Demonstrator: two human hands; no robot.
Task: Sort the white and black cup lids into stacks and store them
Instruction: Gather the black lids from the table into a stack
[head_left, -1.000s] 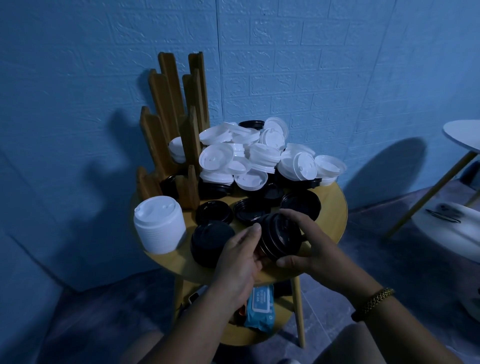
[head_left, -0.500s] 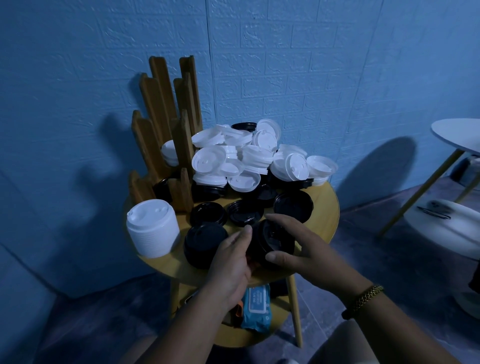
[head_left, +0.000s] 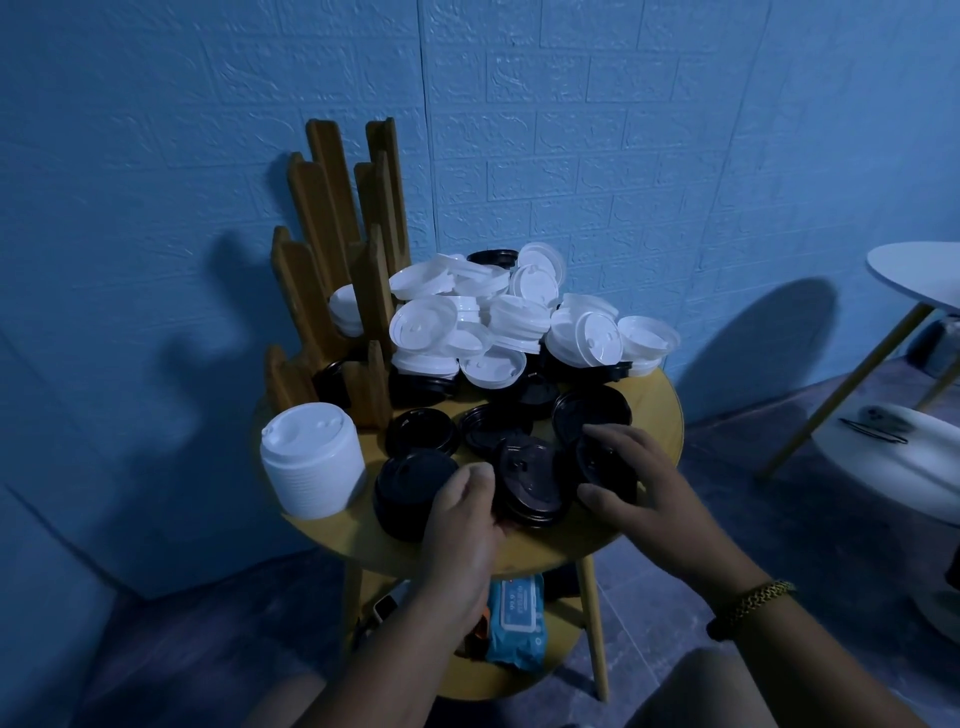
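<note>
Left hand pinches the edge of a tilted black lid stack over the bench; my right hand curls round another black lid just beside it. Beyond both lies the mixed lid pile; a white lid stack stands farther left.

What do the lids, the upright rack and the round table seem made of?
White lids and black lids: thin moulded plastic, slightly glossy, with pressed rims. Rack: brown wood, matte, flat slats. Table: likely wood, smooth yellowish top.
</note>
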